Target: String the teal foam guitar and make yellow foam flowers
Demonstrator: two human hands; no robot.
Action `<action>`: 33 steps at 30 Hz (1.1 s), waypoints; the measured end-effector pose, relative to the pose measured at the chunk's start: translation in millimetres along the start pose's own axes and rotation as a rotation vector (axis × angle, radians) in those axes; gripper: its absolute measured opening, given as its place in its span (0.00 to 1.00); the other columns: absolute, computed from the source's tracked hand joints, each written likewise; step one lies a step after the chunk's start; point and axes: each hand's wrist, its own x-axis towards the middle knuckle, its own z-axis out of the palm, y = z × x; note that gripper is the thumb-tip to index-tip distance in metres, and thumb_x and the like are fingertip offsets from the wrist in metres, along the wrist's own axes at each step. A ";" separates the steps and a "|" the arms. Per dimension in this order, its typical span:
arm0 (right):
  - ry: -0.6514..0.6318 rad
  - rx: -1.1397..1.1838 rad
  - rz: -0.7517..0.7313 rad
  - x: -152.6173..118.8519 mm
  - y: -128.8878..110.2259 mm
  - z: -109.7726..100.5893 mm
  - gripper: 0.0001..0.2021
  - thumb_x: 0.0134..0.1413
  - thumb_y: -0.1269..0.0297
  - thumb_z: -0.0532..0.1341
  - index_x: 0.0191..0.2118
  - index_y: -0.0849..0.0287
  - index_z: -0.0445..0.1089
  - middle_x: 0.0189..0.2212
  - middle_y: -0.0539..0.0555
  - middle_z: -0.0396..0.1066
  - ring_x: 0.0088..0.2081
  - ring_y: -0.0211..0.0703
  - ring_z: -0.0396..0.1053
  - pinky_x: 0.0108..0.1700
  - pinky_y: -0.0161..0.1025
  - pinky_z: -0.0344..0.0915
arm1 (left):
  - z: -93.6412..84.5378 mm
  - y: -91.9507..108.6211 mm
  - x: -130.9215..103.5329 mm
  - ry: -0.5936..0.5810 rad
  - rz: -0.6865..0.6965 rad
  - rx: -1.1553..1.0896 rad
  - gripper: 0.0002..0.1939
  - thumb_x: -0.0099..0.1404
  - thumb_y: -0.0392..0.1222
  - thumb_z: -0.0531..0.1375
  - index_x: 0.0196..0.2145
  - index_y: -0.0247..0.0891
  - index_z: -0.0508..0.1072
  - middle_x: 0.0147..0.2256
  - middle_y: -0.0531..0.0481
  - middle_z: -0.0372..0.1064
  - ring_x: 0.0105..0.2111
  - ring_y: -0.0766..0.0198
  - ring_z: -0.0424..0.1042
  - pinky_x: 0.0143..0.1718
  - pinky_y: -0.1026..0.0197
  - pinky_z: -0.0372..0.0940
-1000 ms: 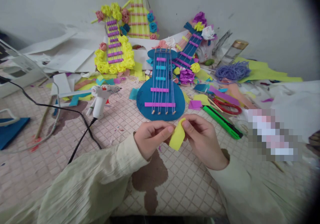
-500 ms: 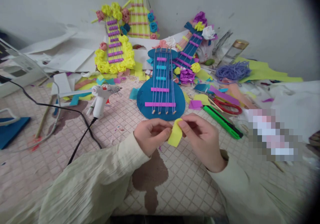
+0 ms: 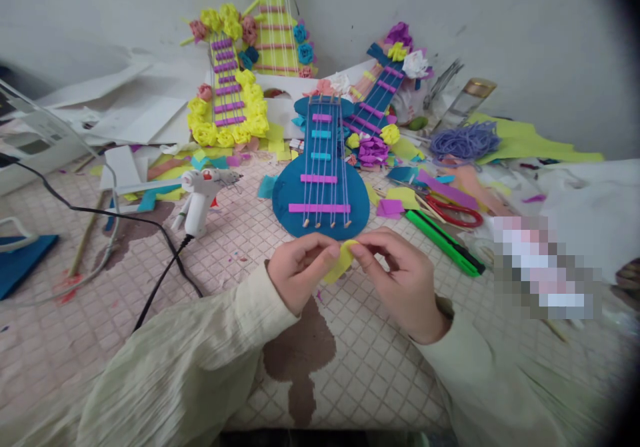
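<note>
Between my two hands is a small piece of yellow paper (image 3: 340, 267). My left hand (image 3: 303, 267) pinches its left side between thumb and fingers. Its upper right edge is pinched by my right hand (image 3: 400, 274). Just beyond my fingers lies a blue craft guitar (image 3: 283, 197) with pale strings and purple and light-blue strips across its neck and body. The paper's far side and some fingertips are hidden.
A white glue gun (image 3: 197, 210) with a black cord stands at left. To the right lie a green box cutter (image 3: 443, 242), red-handled scissors (image 3: 457, 214) and purple yarn (image 3: 465, 140). A flower-edged yellow guitar (image 3: 205, 134) leans behind, among paper scraps.
The yellow paper has turned and tilted, so less of its face shows. My fingers have shifted closer along its upper edge, and my right hand has moved slightly left.
</note>
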 end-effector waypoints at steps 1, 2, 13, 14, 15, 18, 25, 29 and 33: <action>-0.008 0.013 0.010 -0.1 0.0 0.1 0.02 0.51 0.69 0.58 0.31 0.57 0.67 0.28 0.50 0.67 0.31 0.37 0.65 0.32 0.37 0.63 | -0.2 -0.6 0.3 -0.007 -0.008 -0.003 0.09 0.57 0.41 0.56 0.27 0.32 0.69 0.22 0.50 0.69 0.22 0.69 0.67 0.22 0.68 0.64; -0.014 0.031 0.028 -0.1 -0.1 0.3 0.02 0.51 0.68 0.58 0.31 0.57 0.68 0.28 0.49 0.67 0.31 0.36 0.65 0.32 0.36 0.63 | -0.4 -1.4 0.6 -0.010 -0.021 -0.003 0.09 0.55 0.41 0.57 0.27 0.32 0.70 0.22 0.50 0.69 0.22 0.69 0.67 0.22 0.68 0.64; -0.048 0.146 0.203 -1.5 -3.5 0.3 0.04 0.50 0.65 0.59 0.28 0.58 0.67 0.24 0.48 0.66 0.27 0.33 0.63 0.29 0.33 0.62 | -1.5 -4.5 -0.8 0.093 -0.038 0.065 0.06 0.55 0.40 0.59 0.27 0.32 0.71 0.23 0.48 0.73 0.24 0.66 0.72 0.26 0.66 0.68; -0.075 0.155 0.207 -1.7 -3.6 0.6 0.04 0.50 0.65 0.59 0.29 0.58 0.67 0.25 0.48 0.67 0.28 0.34 0.64 0.30 0.33 0.62 | -1.6 -5.3 -0.9 0.094 -0.014 0.090 0.06 0.55 0.39 0.59 0.27 0.32 0.71 0.23 0.47 0.73 0.24 0.66 0.72 0.25 0.66 0.68; -0.090 0.169 0.215 -1.9 -3.6 1.0 0.04 0.50 0.64 0.59 0.29 0.58 0.67 0.26 0.49 0.68 0.28 0.35 0.64 0.30 0.34 0.62 | -1.7 -6.2 -0.9 0.098 0.010 0.119 0.06 0.54 0.39 0.59 0.27 0.32 0.71 0.24 0.47 0.73 0.24 0.66 0.72 0.25 0.65 0.68; -0.108 0.212 0.263 -2.2 -2.7 2.9 0.05 0.49 0.63 0.60 0.30 0.58 0.68 0.27 0.49 0.68 0.29 0.35 0.65 0.30 0.34 0.63 | -2.1 -8.1 -0.9 0.118 0.074 0.196 0.06 0.53 0.39 0.60 0.28 0.32 0.71 0.24 0.47 0.72 0.23 0.66 0.72 0.25 0.65 0.68; -0.102 0.259 0.311 -3.8 -1.5 3.5 0.05 0.49 0.62 0.60 0.30 0.57 0.67 0.24 0.48 0.65 0.26 0.34 0.63 0.28 0.33 0.61 | -1.0 -9.0 -2.8 0.093 0.137 0.227 0.05 0.54 0.38 0.60 0.27 0.33 0.69 0.24 0.48 0.72 0.24 0.67 0.71 0.29 0.64 0.69; -0.122 0.279 0.351 -1.0 -4.0 0.7 0.05 0.51 0.63 0.58 0.30 0.58 0.68 0.23 0.47 0.64 0.25 0.32 0.61 0.27 0.32 0.59 | -0.4 -9.6 -1.9 0.071 0.054 0.085 0.10 0.51 0.40 0.62 0.30 0.33 0.68 0.26 0.48 0.72 0.24 0.67 0.71 0.26 0.65 0.68; -0.143 0.320 0.398 3.0 -5.2 -2.2 0.04 0.50 0.66 0.57 0.29 0.60 0.68 0.21 0.47 0.63 0.23 0.32 0.59 0.25 0.32 0.58 | -1.5 -7.9 1.7 0.018 -0.060 -0.062 0.11 0.51 0.42 0.62 0.31 0.33 0.68 0.27 0.49 0.72 0.24 0.68 0.70 0.25 0.66 0.67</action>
